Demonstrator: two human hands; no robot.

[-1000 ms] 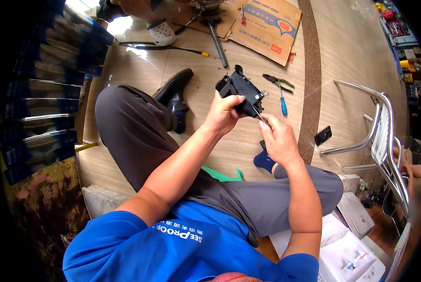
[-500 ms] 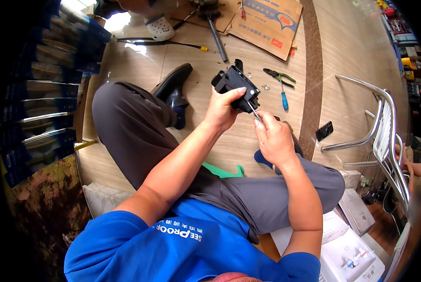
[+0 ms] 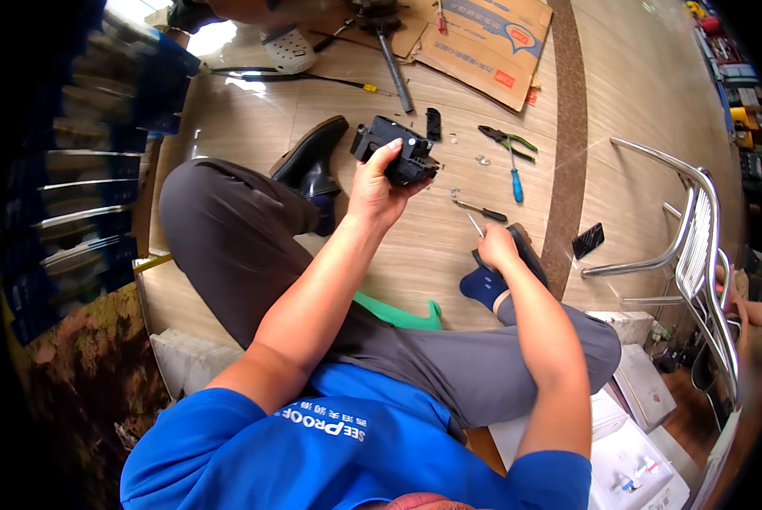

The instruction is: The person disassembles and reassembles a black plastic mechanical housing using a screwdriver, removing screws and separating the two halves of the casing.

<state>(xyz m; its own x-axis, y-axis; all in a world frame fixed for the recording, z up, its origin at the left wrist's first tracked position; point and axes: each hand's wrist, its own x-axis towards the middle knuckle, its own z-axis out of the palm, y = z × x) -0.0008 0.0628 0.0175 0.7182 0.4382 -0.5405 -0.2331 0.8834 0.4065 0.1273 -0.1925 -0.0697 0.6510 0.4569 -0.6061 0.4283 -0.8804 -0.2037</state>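
Note:
My left hand grips a black plastic housing, thumb on its face, held over the floor to the left of several tools. My right hand is lower, closed round a tool with a thin metal shaft, its tip clear of the housing. Nearby on the tiles are a dark-handled screwdriver, green-handled pliers, a blue screwdriver, small metal bits and a separate black piece just beyond the housing.
Another person's clog is at top left, near cables, flattened cardboard and a metal pipe. A metal chair and dark phone stand and lie rightward; white boxes are lower right. Dark display panels line the left.
The housing in my left hand has moved left and up. My right hand has pulled the tool out from it and dropped lower, uncovering a dark-handled screwdriver on the floor.

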